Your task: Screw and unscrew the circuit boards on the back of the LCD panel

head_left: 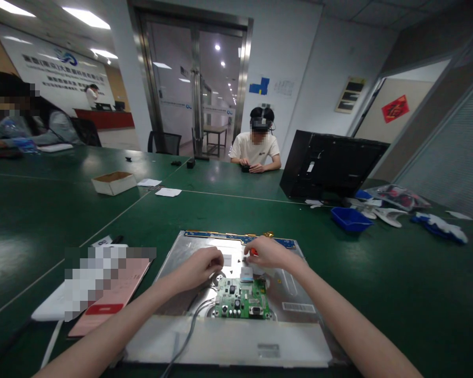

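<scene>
A silver metal display panel (303, 320) lies flat in front of me, with a green circuit board (244, 299) near its middle and a blue board strip (213, 237) along its far edge. My left hand (209, 262) is over the panel, left of centre, fingers curled together near the board's upper left corner; what they hold, if anything, is hidden. My right hand (262, 253) is closed around a small red-orange tool (253, 252) above the panel. A few small dark screws lie on the metal between the hands. Grey cables run from the board toward me.
Pink papers (116, 286) and a white object (51, 304) lie at the left. Beyond are a white box (114, 184) and paper slips. A black monitor (331, 165), blue tray (350, 219) and gloves (439, 228) stand or lie at the right. A person (256, 147) sits opposite.
</scene>
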`<state>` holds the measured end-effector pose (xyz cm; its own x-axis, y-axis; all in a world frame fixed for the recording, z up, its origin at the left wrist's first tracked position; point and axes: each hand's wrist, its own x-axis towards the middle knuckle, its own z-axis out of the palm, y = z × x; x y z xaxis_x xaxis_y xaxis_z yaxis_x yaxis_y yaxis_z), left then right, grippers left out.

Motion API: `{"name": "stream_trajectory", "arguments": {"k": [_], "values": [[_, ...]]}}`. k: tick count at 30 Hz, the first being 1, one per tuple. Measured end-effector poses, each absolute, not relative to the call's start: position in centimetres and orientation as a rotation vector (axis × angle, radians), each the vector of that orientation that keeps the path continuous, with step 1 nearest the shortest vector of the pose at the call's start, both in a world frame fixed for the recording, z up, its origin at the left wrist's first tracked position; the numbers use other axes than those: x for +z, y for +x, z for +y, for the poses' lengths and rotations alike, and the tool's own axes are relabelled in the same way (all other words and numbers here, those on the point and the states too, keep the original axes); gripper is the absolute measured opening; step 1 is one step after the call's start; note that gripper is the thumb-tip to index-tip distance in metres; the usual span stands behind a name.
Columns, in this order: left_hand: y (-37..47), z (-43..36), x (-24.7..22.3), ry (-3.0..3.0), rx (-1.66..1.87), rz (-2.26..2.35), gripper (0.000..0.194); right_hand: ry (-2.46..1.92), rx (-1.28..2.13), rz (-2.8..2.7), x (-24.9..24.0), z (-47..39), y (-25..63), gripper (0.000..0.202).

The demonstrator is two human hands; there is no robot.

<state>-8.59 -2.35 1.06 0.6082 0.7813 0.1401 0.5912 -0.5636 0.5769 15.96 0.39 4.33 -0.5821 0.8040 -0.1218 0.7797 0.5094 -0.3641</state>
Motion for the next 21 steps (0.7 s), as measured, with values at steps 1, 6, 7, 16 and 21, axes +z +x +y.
{"name": "stream_trajectory", "arguments": {"k": [1, 6, 7, 16, 21], "values": [[-8.2, -2.0, 0.9, 2.365, 0.517, 1.081, 0.010, -1.431, 0.562, -2.674, 4.2, 0.2, 15.8, 0.021], [-7.3, -0.6, 0.2, 2.326, 0.471, 1.024, 0.010, -1.484, 0.462, -2.664, 3.2, 0.0, 14.7, 0.018], [-7.3, -0.5, 0.2, 2.296, 0.468, 1.006, 0.011, -1.478, 0.453, -2.664, 3.0, 0.0, 14.5, 0.017], [-7.1, -0.1, 0.8, 2.262, 0.371, 1.052, 0.014, -1.321, 0.527, -2.684, 2.5, 0.3, 13.9, 0.022], [-6.2, 0.0, 0.6, 2.317, 0.404, 1.077, 0.011, -1.314, 0.523, -2.668, 2.7, 0.0, 14.6, 0.024]]}}
